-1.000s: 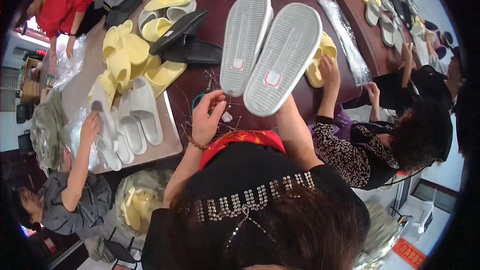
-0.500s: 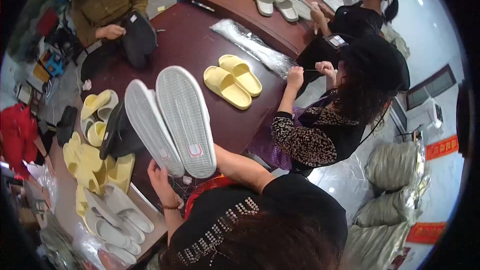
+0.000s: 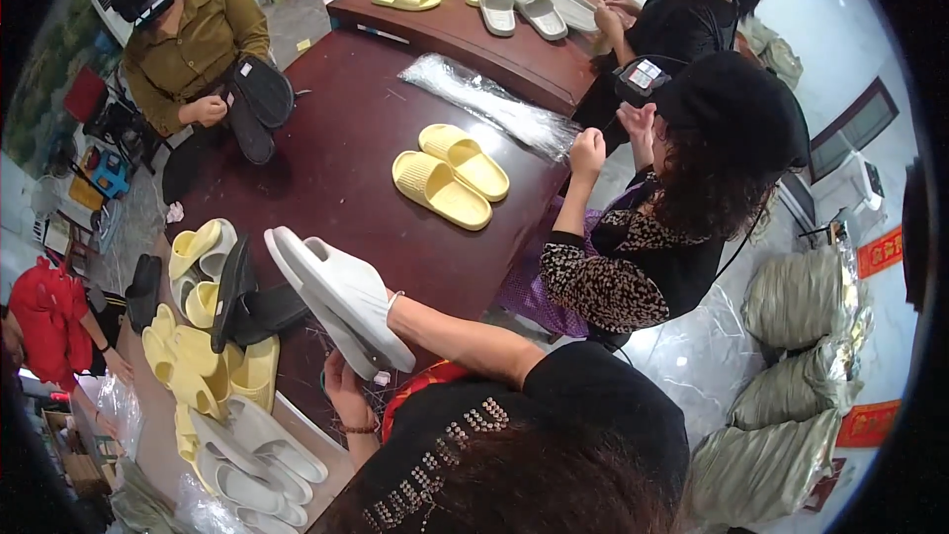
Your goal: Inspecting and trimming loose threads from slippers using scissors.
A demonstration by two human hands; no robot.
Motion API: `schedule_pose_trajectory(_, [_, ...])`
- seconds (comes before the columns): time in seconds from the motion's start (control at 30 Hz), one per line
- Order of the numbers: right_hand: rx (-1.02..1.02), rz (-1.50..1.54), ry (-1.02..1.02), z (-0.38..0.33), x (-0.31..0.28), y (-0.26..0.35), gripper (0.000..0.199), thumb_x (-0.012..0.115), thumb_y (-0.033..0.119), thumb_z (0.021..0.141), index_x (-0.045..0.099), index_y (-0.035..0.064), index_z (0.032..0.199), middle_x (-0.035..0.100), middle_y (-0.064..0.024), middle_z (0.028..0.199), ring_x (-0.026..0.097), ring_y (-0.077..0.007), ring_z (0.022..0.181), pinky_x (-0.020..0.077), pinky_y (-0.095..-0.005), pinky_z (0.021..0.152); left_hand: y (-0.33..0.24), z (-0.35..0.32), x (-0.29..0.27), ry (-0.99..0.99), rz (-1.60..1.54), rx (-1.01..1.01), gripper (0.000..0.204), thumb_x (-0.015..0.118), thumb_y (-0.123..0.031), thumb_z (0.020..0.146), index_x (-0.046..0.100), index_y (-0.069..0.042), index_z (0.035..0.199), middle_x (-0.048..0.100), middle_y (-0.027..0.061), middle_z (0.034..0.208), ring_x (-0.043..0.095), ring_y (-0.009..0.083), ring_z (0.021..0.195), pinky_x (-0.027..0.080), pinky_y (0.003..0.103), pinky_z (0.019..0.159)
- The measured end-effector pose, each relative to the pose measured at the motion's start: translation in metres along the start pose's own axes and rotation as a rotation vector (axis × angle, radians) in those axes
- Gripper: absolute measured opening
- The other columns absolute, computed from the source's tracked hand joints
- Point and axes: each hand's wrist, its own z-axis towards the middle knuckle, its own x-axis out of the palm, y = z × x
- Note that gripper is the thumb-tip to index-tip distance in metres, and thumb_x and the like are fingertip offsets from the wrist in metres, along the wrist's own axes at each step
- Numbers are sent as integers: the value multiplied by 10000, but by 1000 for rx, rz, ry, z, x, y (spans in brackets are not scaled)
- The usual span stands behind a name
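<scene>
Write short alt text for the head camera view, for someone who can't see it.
A person's right hand and left hand hold a pair of white slippers over a dark red table, where yellow slippers lie; other people sit around.

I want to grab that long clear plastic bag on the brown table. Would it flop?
Probably yes. The clear plastic bag lies flat and crinkled on the brown table, so it is likely thin, floppy and light. Its shiny surface may be slippery.

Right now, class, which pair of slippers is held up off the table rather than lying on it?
The white pair, gripped in the hands, right hand; the yellow pair lies flat on the table.
</scene>
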Motion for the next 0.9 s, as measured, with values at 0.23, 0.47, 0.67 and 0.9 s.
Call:
schedule_pose_trajectory(0.23, [22,-147,92,-25,31,52,242,540,137,824,542,37,1044,592,-16,863,559,-82,724,471,-221,612,12,1,-3,31,-39,25,252,507,-69,811,494,-4,1054,552,55,989,544,147,859,454,267,733])
schedule_pose_trajectory(0.47, [171,123,67,11,-48,-46,243,535,121,825,558,30,1049,599,-26,876,558,-92,721,474,-241,619,20,4,-4,26,1,-7,239,505,-65,810,501,-4,1042,556,48,965,550,140,837,460,254,702])
schedule_pose_trajectory(0.67, [120,84,35,12,-46,-48,169,557,115,808,594,47,958,595,-14,799,546,-86,644,470,-242,558,22,0,-4,-34,-3,-19,260,509,-89,810,471,-1,1051,555,89,963,568,188,816,478,293,688])
schedule_pose_trajectory(0.9, [63,-113,61,16,-45,-64,220,578,123,795,574,49,1002,590,-2,830,532,-65,682,463,-225,589,25,-4,-10,-28,-25,-18,272,497,-62,799,462,3,1060,554,95,964,565,204,840,474,315,727])
